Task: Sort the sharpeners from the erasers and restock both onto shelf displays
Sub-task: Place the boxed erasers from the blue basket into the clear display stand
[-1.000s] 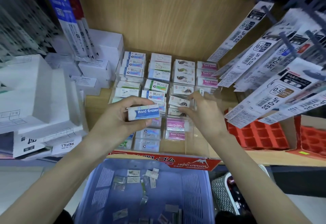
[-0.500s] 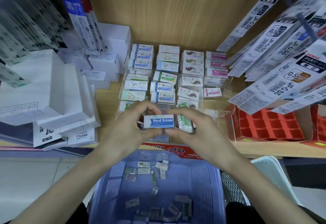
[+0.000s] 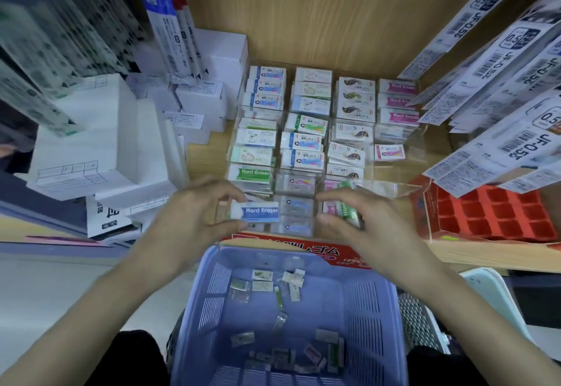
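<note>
Wooden shelf (image 3: 206, 154) front edge: left hand (image 3: 194, 218) pinches blue Hard Eraser (image 3: 258, 212), right hand (image 3: 358, 227) grips green eraser (image 3: 347, 208), both over acrylic tray's (image 3: 394, 186) near row; a slip probably drops either into blue basket (image 3: 194, 309).

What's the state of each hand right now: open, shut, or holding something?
The left hand pinches the blue Hard Eraser between thumb and fingers.
The right hand holds a green-sleeved eraser.
</note>
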A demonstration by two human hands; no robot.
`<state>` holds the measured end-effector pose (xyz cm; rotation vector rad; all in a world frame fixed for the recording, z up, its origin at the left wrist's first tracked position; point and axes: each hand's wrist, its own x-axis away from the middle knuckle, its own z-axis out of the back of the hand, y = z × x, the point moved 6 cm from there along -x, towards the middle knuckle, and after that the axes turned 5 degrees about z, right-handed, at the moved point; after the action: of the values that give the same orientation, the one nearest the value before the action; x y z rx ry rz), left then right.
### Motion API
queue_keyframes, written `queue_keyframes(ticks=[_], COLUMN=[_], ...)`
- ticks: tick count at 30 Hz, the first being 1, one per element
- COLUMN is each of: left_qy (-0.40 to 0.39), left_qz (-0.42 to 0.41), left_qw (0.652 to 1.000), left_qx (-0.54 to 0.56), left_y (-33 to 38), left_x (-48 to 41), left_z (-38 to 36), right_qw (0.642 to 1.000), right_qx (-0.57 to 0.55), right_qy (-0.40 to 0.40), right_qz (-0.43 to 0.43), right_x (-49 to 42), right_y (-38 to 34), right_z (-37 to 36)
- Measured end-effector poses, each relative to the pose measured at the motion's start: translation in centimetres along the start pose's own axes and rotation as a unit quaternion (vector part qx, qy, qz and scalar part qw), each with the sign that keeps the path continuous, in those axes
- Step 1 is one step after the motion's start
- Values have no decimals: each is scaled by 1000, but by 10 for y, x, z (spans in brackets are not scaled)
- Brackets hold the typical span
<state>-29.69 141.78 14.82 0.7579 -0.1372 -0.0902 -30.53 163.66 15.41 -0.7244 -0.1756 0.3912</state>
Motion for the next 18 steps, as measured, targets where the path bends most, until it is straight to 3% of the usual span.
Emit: queue_keyframes(ticks=[3,6,8,18], left_qy=[78,114,119,122], left_qz=[-8,-39,-58,-21], left_qw=[995,982,970,959], left_qx=[-66,-148,-203,-256], left_y=[-18,-14,-10,-9], left_x=[-5,-9,-13,-17], left_z=[18,7,-7,-26], right_qw=[999,999,1000,1000], right_qx=[1,6,8,10], right_qy=[42,33,20,18], right_qz=[-9,-10,-7,-6], right_x=[-4,-4,-4,1], right_y=[1,-1,-2,0], right_z=[8,2,-3,2])
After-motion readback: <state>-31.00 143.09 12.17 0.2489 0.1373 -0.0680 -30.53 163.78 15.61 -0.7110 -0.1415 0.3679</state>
